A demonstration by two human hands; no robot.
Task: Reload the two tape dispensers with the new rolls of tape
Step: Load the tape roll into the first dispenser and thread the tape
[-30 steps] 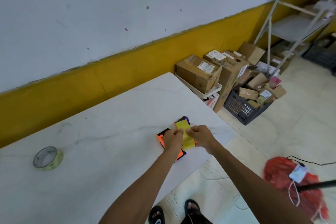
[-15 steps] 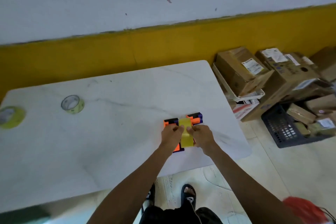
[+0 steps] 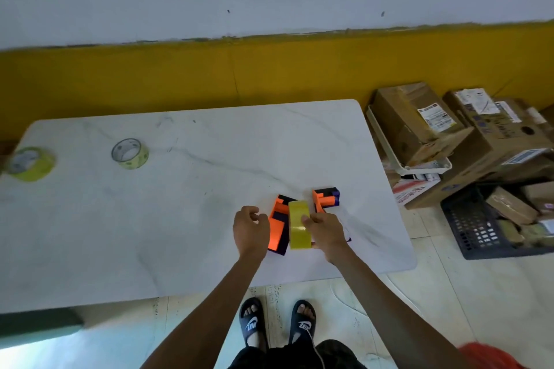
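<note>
Two orange dispensers [image 3: 277, 226] lie under the grip. Right hand [image 3: 325, 232] clamps the yellow roll [image 3: 298, 226] on edge between them; left hand [image 3: 250, 227], loosely curled just beside, holds nothing. Roll could slip sideways if seated crooked.

Both arms extended forward; left hand [image 3: 251, 229] loosely curled, empty; right hand [image 3: 325, 232] gripping.

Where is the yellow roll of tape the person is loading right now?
In the head view the yellow roll of tape stands on edge near the white table's right front, gripped by the right hand, between the two orange-and-black dispenser pieces.
</note>
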